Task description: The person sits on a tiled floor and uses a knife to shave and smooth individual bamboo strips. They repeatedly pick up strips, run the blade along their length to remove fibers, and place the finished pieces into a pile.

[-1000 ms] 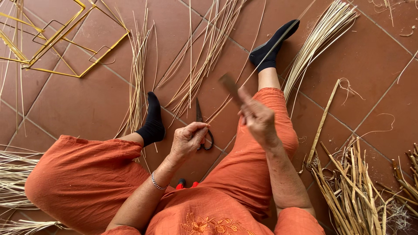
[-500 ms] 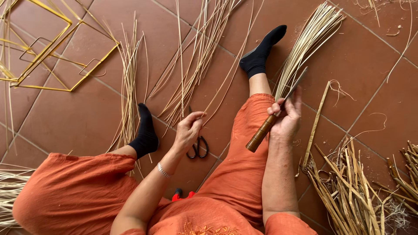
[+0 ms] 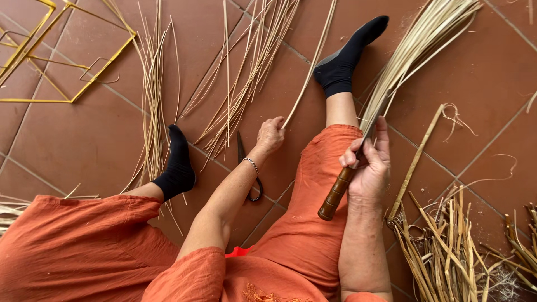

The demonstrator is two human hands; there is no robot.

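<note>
Right hand (image 3: 370, 168), centre right of frame, is clamped on a knife with a wooden handle (image 3: 335, 194); blade points up-frame, mostly hidden by the fingers. Left hand (image 3: 271, 136), mid-frame, pinches the near end of one long cane strip (image 3: 311, 64) that runs to the top edge. Judgement: keep the strip taut and the blade angled away from the leg (image 3: 319, 184). Scissors (image 3: 248, 168) lie on the tiles just beside the left wrist. Cane bundle (image 3: 417, 53) fans out upper right.

Home craft floor: terracotta tiles (image 3: 84, 145), strewn cane strips (image 3: 235, 84), wire frames (image 3: 61, 61).
</note>
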